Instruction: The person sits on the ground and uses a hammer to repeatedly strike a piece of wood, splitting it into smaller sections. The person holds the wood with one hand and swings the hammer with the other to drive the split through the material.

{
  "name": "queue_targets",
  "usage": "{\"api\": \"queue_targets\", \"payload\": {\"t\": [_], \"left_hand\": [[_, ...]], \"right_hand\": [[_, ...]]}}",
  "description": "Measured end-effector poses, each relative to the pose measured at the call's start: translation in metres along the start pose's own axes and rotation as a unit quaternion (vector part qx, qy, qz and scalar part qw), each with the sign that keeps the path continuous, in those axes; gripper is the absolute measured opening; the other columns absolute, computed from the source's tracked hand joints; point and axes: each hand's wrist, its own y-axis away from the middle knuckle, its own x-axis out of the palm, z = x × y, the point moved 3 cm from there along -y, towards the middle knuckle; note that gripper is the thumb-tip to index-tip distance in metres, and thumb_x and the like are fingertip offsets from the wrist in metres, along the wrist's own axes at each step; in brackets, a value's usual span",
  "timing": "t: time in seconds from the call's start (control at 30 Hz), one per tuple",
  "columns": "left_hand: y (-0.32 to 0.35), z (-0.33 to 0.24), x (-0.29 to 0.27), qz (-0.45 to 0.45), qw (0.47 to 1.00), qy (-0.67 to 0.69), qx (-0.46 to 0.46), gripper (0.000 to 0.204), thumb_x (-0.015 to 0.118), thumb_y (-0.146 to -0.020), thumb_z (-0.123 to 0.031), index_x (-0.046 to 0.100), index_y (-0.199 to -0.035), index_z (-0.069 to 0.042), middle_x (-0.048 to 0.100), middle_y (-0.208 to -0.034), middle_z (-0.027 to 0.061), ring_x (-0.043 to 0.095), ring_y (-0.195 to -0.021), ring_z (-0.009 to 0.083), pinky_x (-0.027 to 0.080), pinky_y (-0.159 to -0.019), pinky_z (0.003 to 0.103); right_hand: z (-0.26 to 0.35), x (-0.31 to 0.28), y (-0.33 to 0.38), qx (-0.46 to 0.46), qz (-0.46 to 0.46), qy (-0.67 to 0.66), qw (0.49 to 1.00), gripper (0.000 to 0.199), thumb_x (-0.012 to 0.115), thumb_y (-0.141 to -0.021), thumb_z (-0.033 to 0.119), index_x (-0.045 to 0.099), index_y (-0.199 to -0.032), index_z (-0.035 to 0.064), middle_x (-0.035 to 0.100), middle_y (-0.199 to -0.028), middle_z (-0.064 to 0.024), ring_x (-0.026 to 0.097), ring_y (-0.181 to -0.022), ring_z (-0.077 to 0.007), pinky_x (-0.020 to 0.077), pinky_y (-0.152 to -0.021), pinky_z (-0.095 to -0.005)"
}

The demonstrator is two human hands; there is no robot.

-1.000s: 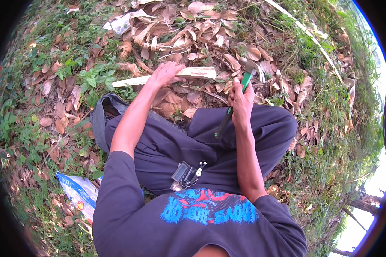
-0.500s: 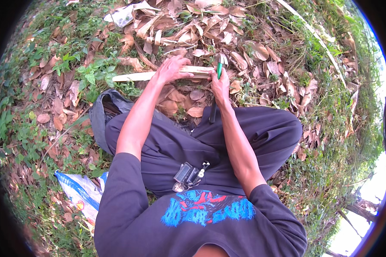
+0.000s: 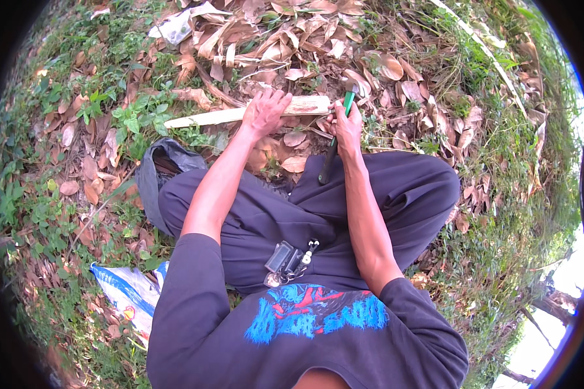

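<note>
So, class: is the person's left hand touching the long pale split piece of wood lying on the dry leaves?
Touching. The head view shows the left hand pressed flat on the pale piece of wood, fingers draped over its top edge with no gap between them.

A white plastic bag [image 3: 131, 293] with blue stripes and a small red-and-yellow mark is lying in the lower left of the frame, on the grass just beside my left elbow, its near end slipping under my sleeve. A crumpled, pale, greyish-white wrapper [image 3: 174, 27] is sitting in the upper left, resting among the dry brown leaves, well apart from the bag. I am seeing no signs or lit screens. A small dark device [image 3: 279, 257] is hanging at my waist near the centre, its face too small to make out.
</note>
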Motion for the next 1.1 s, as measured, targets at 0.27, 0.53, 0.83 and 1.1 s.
{"api": "queue_targets", "payload": {"t": [0.27,0.53,0.83,1.1], "left_hand": [[-0.032,0.019,-0.034,0.171,0.961,0.210,-0.057,0.067,0.067,-0.091,-0.054,0.058,-0.140,-0.010,0.069,-0.121,0.0202,0.064,-0.113,0.0389,0.048,-0.101,0.047],[-0.028,0.021,-0.022,-0.012,0.997,0.075,-0.035,0.050,0.067,-0.091,-0.048,0.065,-0.121,-0.009,0.059,-0.116,0.0122,0.056,-0.115,0.0305,0.044,-0.096,0.046],[-0.029,0.018,-0.018,-0.200,0.978,0.005,-0.053,0.055,0.071,-0.089,-0.041,0.060,-0.126,-0.002,0.055,-0.106,0.0125,0.054,-0.099,0.0291,0.042,-0.082,0.045],[-0.017,0.004,-0.013,-0.112,0.993,0.033,-0.019,0.039,0.070,-0.090,-0.031,0.063,-0.123,-0.010,0.059,-0.119,0.0107,0.057,-0.109,0.0296,0.047,-0.089,0.046]], "right_hand": [[0.039,-0.007,0.014,-0.042,0.003,0.054,0.998,0.010,0.052,-0.106,0.015,0.057,-0.107,0.0065,0.060,-0.075,0.0004,0.048,-0.054,-0.0035,0.0353,-0.045,-0.0207],[0.008,-0.010,0.009,-0.046,-0.022,0.096,0.994,0.012,0.053,-0.105,0.016,0.058,-0.104,0.0047,0.062,-0.077,-0.0005,0.054,-0.059,-0.0051,0.0398,-0.047,-0.0229],[-0.004,-0.012,0.010,0.000,-0.044,0.121,0.992,0.018,0.051,-0.106,0.020,0.062,-0.111,0.0069,0.062,-0.082,-0.0019,0.054,-0.063,-0.0063,0.0398,-0.048,-0.0237],[-0.015,-0.020,0.000,-0.054,-0.100,0.081,0.990,0.018,0.053,-0.106,0.021,0.060,-0.114,0.0057,0.061,-0.077,-0.0035,0.042,-0.045,-0.0048,0.0321,-0.040,-0.0220]]}}
